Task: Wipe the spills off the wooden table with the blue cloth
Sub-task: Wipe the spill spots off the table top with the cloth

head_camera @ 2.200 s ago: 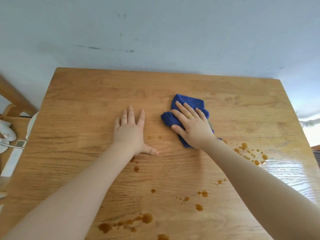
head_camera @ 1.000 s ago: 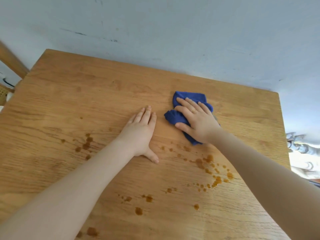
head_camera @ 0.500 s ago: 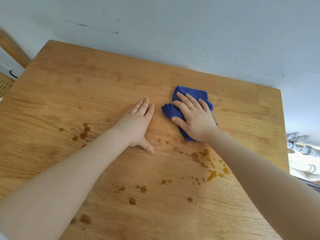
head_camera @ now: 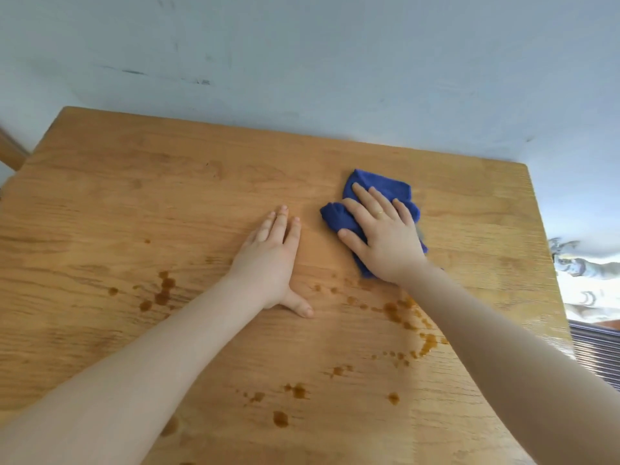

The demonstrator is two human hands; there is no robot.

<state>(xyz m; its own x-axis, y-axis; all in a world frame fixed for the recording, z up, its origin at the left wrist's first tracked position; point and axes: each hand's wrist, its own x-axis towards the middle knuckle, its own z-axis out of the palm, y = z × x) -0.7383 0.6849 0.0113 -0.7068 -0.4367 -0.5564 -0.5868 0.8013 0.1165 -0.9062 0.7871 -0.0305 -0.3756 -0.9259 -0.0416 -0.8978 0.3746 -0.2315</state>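
Observation:
A crumpled blue cloth (head_camera: 379, 188) lies on the wooden table (head_camera: 134, 196), right of centre. My right hand (head_camera: 382, 236) presses flat on the cloth with fingers spread, covering most of it. My left hand (head_camera: 271, 260) rests palm down on bare wood just left of the cloth, holding nothing. Brown spills dot the table: a cluster (head_camera: 406, 317) beside my right forearm, a patch (head_camera: 162, 292) to the left, and drops (head_camera: 295, 391) nearer to me.
A pale wall (head_camera: 302, 62) runs behind the table's far edge. A wooden bar (head_camera: 10, 152) shows at the far left. Beyond the table's right edge are a patterned fabric (head_camera: 583, 266) and a striped surface (head_camera: 593, 350).
The view has shifted and tilted. My right hand stays pressed on the blue cloth at much the same spot on the table, and my left hand stays flat beside it.

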